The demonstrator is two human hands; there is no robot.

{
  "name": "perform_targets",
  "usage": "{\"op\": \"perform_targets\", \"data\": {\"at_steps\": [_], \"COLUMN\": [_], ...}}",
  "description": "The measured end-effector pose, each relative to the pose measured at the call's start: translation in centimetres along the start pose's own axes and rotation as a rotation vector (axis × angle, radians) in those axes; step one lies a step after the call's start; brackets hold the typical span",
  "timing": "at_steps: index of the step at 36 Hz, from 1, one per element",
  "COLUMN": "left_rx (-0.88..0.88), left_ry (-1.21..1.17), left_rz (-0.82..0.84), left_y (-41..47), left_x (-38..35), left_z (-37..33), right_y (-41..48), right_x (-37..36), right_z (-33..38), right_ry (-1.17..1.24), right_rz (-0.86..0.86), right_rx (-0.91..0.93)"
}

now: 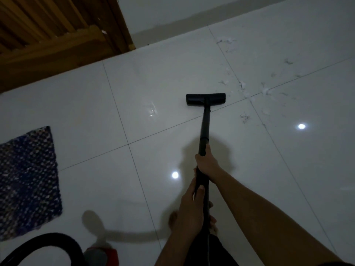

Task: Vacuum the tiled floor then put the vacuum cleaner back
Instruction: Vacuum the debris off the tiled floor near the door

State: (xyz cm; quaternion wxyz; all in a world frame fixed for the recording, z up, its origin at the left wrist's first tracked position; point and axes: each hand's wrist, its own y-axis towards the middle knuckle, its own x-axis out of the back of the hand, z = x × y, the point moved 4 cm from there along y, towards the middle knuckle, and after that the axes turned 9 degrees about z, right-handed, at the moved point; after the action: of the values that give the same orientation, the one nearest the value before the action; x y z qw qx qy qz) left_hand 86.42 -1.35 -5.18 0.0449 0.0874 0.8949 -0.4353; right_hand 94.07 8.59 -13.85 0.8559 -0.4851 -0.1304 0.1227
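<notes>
Hands [206, 164] [190, 208] round wand [204, 129]; nozzle [205, 99] by seam, debris [243, 86] right, open floor [153, 77] left

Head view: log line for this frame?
phase: vacuuming | right hand: grips wand, upper | left hand: grips wand, lower | floor nozzle: on tiled floor | debris: right of floor nozzle, uncollected

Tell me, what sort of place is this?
Most likely a room in a home: it has a glossy white tiled floor, a small woven blue mat and a slatted wooden door, and a household vacuum cleaner is in use.
</notes>
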Motion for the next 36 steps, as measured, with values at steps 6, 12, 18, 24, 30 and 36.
{"op": "perform_targets", "data": {"at_steps": [6, 12, 18, 24, 30, 36], "left_rx": [0.022, 0.02, 0.006, 0.031, 0.054, 0.078], "left_ry": [-0.054, -0.034, 0.013, 0.067, 0.109, 0.167], "left_rz": [0.001, 0.041, 0.072, 0.098, 0.142, 0.184], "left_y": [-2.9, -6.0, -9.2, -13.0, -16.2, -17.7], "left_x": [-0.7, -1.0, -0.4, 0.6, 0.4, -1.0], "left_z": [2.1, 4.1, 7.2, 10.4, 12.7, 14.2], "right_y": [-1.9, -3.9, -6.5, -9.7, -12.8, -14.9], "right_x": [-1.3, -2.8, -4.9, -7.8, -9.1, -8.4], "right_z": [-2.8, -6.2, -9.8, -13.0, -16.1, -18.9], "right_ry": [-0.014, 0.017, 0.059, 0.071, 0.137, 0.161], "right_rz": [0.01, -0.03, -0.08, -0.123, -0.129, -0.153], "right_rx": [-0.016, -0.041, -0.062, -0.065, -0.071, -0.095]}}
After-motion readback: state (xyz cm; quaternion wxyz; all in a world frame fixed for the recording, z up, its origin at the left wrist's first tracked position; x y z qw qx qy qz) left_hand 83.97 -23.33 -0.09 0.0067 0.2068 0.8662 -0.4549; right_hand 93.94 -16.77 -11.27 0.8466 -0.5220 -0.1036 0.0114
